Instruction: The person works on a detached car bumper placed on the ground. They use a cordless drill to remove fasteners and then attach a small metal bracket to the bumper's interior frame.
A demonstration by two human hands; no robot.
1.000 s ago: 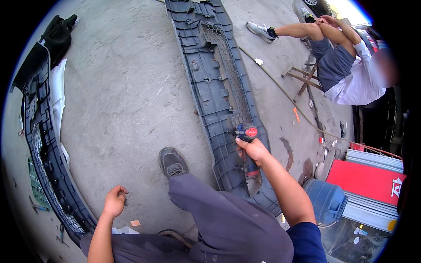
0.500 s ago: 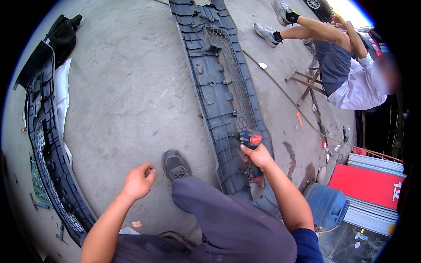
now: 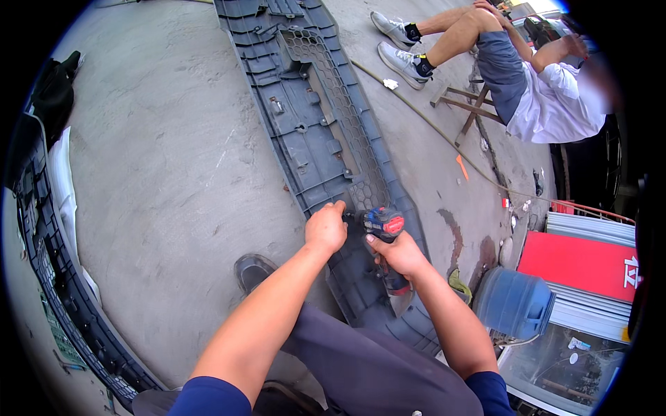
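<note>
A blue, black and red cordless drill [image 3: 383,220] is gripped in my right hand [image 3: 402,255], its chuck pointing left. My left hand [image 3: 326,227] is closed at the tip of the drill, thumb and fingers drawn together; what they pinch, if anything, is hidden. Both hands are over the near part of a long dark grey plastic car grille panel [image 3: 320,163], which lies on the ground with its ribbed side up. Honeycomb mesh and clip tabs run along the panel's middle.
A second dark panel [image 3: 76,315] curves along the left side. At the right stand a blue water jug [image 3: 515,304] and a red board [image 3: 572,267] on pale stacked sheets. Another person [image 3: 555,104] sits on a wooden stool [image 3: 472,111]. A thin hose [image 3: 433,128] crosses the concrete.
My left hand has moved right and forward from above the ground to the drill's tip. The drill stays in my right hand. The view has shifted rightward.
</note>
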